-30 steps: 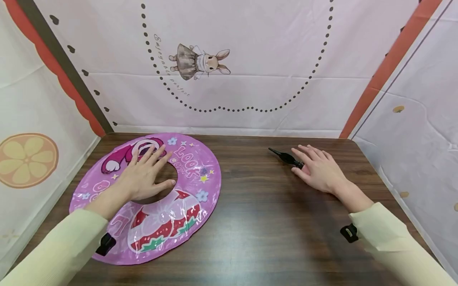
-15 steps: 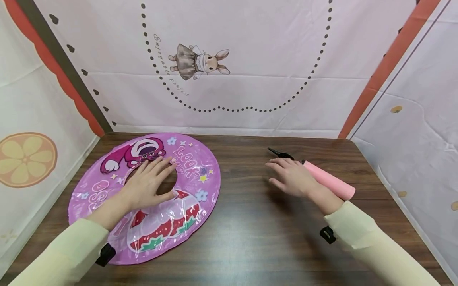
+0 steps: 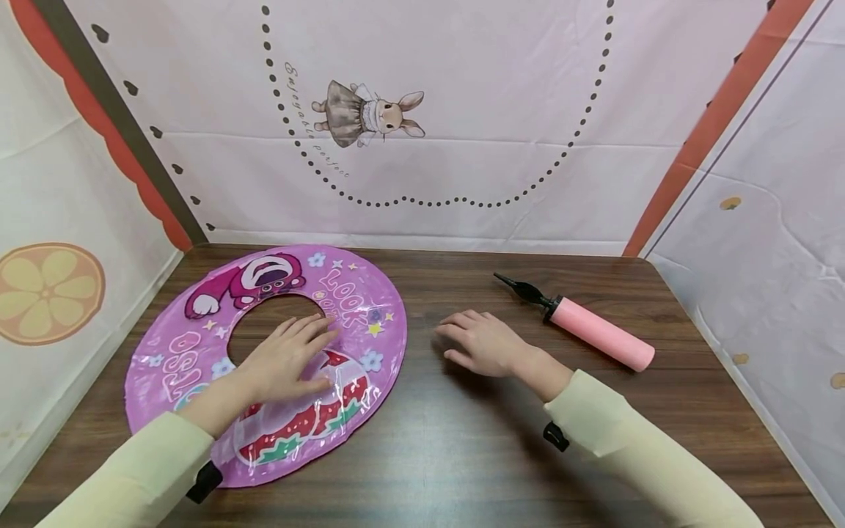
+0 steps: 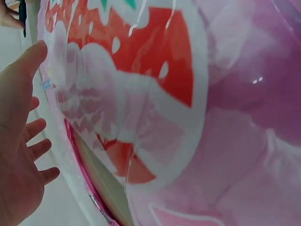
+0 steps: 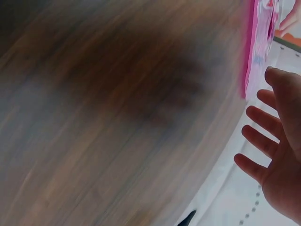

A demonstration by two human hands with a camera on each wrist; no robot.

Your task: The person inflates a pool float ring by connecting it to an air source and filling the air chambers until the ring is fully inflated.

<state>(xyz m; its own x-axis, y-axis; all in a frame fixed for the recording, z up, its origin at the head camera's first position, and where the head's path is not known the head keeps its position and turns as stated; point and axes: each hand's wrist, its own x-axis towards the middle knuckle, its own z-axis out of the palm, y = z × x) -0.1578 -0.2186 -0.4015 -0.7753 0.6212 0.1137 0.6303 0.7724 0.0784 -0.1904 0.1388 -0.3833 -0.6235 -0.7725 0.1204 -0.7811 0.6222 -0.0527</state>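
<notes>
A purple inflatable swim ring point(image 3: 383, 293) with a bear, lettering and strawberry prints lies flat on the left of the table. Over its hole and the strawberry print hovers my left hand point(image 3: 280, 367), fingers loosely extended and holding nothing. To the ring's right, above the bare wood, my right hand point(image 3: 485, 345) is held palm down with relaxed fingers, also holding nothing. In the left wrist view the ring's glossy strawberry print point(image 4: 131, 56) fills most of the picture. A pink hand pump point(image 3: 601, 331) with a black nozzle lies behind and to the right of my right hand.
The dark wood table point(image 3: 422, 455) has a white printed cloth point(image 3: 502, 95) rising behind it and at both sides. The pump's black nozzle tip point(image 5: 188, 219) shows at the bottom of the right wrist view.
My right hand has moved left, away from over the pump, which is now fully in sight. My left hand has shifted slightly right and nearer across the ring. Ring and pump stay put.
</notes>
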